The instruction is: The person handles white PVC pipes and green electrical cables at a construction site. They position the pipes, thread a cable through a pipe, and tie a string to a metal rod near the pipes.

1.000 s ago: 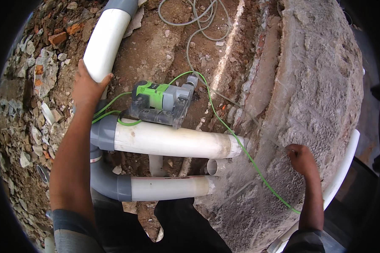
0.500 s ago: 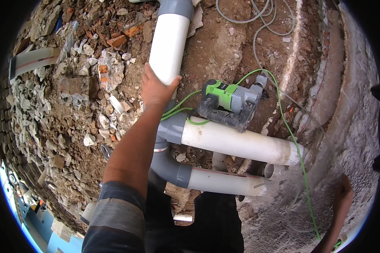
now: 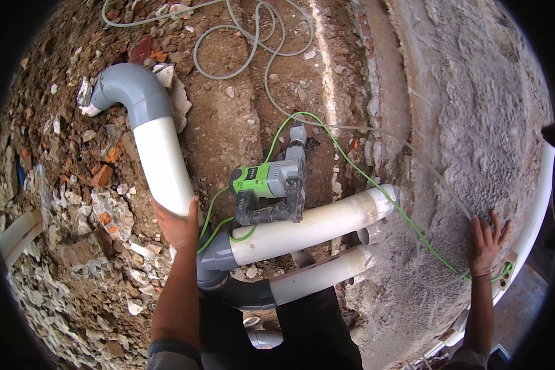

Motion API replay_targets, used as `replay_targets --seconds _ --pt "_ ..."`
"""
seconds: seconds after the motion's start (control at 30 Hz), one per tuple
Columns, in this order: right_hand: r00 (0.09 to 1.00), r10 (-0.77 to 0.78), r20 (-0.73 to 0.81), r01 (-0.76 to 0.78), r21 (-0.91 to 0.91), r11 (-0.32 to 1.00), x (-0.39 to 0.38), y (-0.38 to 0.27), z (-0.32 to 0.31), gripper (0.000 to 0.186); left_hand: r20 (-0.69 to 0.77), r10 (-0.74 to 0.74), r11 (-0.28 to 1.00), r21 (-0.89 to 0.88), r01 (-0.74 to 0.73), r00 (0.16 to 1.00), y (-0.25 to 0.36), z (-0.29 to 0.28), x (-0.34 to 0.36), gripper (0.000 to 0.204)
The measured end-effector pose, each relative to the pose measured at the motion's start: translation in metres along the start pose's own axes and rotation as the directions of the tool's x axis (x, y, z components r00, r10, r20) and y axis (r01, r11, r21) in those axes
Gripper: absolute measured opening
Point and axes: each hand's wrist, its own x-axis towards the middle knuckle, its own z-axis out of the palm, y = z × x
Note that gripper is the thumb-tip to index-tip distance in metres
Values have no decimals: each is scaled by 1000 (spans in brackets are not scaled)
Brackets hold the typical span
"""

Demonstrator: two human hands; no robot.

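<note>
My left hand (image 3: 177,228) grips the lower part of a white plastic pipe (image 3: 163,161), its thumb on the right side and fingers on the left. At its top, this pipe joins a grey elbow (image 3: 143,89). Flat against the rough grey wall (image 3: 468,142), my right hand (image 3: 488,245) spreads its fingers, with the green cable (image 3: 416,231) close to its wrist. A green and grey corded power tool (image 3: 271,182) rests on an upper white pipe (image 3: 314,226) running from a grey fitting (image 3: 219,251) to the wall.
Below lies a second pipe (image 3: 320,271) with a dark grey elbow (image 3: 246,292). Broken bricks and stones (image 3: 105,216) cover the ground at left. A thin grey hose (image 3: 253,46) loops across the soil. A pipe offcut (image 3: 20,237) lies at far left.
The view has swung toward the wall, shifting the pipes and tool left in the picture. My right hand now shows on the wall; my left hand remains on the white pipe.
</note>
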Motion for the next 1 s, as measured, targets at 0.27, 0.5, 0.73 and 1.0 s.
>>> replay_targets --seconds 0.27,0.5,0.73,1.0 --pt "997 70 21 -71 16 997 10 -10 -7 42 32 56 998 -4 -56 998 -5 3 3 116" --pt "994 108 6 -108 47 993 6 -11 -7 40 39 49 999 21 -50 998 -7 5 -1 117" --pt "987 113 -116 -97 132 986 5 -11 -7 35 15 25 998 61 -26 1000 -12 13 1 119" --pt "948 204 -243 -159 191 969 -7 -10 1 32 11 129 987 98 -130 992 -18 15 1 114"
